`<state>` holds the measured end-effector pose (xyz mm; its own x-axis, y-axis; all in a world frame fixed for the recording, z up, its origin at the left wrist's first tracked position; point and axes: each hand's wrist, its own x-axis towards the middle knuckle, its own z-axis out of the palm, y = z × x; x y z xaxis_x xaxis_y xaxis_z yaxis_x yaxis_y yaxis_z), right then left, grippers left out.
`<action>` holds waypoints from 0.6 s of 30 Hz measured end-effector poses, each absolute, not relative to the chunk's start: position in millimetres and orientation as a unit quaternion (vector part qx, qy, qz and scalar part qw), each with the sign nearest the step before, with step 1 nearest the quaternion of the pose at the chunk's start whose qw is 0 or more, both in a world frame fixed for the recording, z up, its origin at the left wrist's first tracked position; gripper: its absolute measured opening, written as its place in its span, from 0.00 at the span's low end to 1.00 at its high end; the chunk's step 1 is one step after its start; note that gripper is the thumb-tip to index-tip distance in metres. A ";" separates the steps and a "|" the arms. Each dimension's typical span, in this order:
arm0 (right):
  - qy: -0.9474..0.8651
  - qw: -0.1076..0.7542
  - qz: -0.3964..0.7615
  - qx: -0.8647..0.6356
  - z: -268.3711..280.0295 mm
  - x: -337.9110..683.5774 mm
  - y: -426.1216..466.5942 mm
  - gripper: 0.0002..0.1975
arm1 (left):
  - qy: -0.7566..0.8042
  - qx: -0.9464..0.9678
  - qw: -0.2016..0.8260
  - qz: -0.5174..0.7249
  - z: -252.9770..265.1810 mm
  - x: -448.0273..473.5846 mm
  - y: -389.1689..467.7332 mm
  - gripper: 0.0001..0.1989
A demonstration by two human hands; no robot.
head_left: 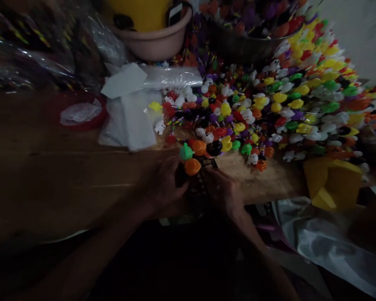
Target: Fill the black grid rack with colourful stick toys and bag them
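Observation:
My left hand (167, 184) is closed at the left side of a small bundle of sticks topped with figures. Green (186, 152), orange (192, 167) and black (214, 148) figure heads stand out at its far end. Their dark, patterned lower parts run down between my hands and are hard to make out. My right hand (225, 188) is closed at the bundle's right side, by a black frame-like piece (211, 163). What its fingers grip is hidden in shadow. A large heap of colourful plastic figures (244, 113) lies just beyond.
Plastic bags with white card (139, 121) lie left of the heap, near a red dish (105, 110) holding papers. Behind stand a pink basin (158, 44) and a dark, full bowl (244, 46). A yellow folded piece (330, 182) sits at the table's right edge.

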<state>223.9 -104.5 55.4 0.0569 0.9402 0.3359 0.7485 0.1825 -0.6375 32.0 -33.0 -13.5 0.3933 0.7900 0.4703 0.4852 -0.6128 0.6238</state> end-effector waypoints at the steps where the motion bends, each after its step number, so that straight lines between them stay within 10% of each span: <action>1: -0.660 0.370 0.101 -0.646 60.6 239.6 -103.5 0.13 | 0.398 0.813 0.179 0.386 -14.9 36.3 -31.2 0.25; 8: -0.591 0.319 -0.107 -0.733 55.4 328.9 -12.8 0.13 | 0.341 0.861 0.106 0.363 -7.5 46.8 -4.0 0.18; 18: -0.601 0.191 -0.084 -0.772 55.0 350.5 65.5 0.13 | 0.349 0.861 0.157 0.334 6.1 43.2 -1.3 0.21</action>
